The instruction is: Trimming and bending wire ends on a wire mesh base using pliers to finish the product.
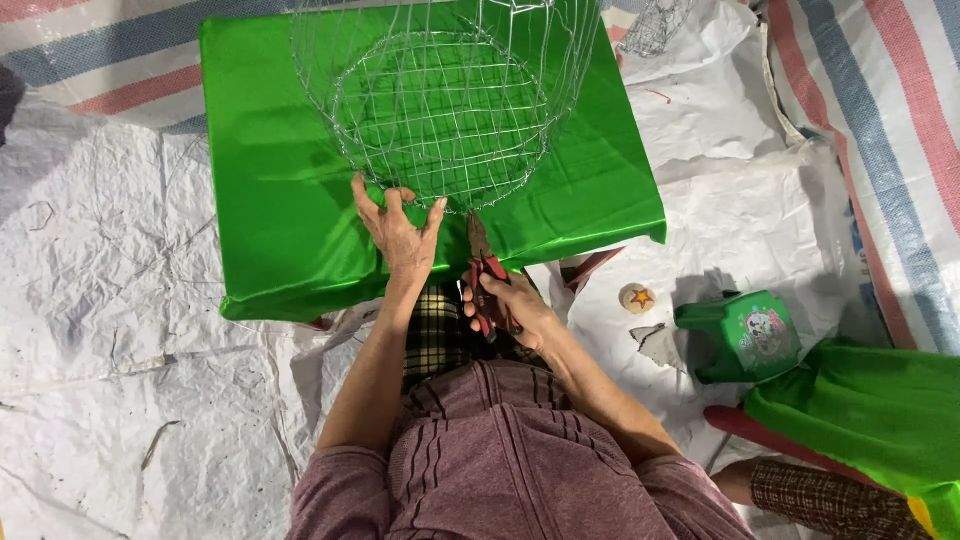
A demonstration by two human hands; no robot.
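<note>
One wire mesh basket (nothing inside it) sits on our green satin-covered table. Our left hand clasps its near rim with spread fingers. Our right hand grips red-handled pliers, nose touching the same rim. Right of us, a green plastic container rests on white sacking.

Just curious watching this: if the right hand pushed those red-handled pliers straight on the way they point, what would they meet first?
Probably the lower rim of the wire basket, just beyond the pliers in the right hand; depth is unclear.
</note>
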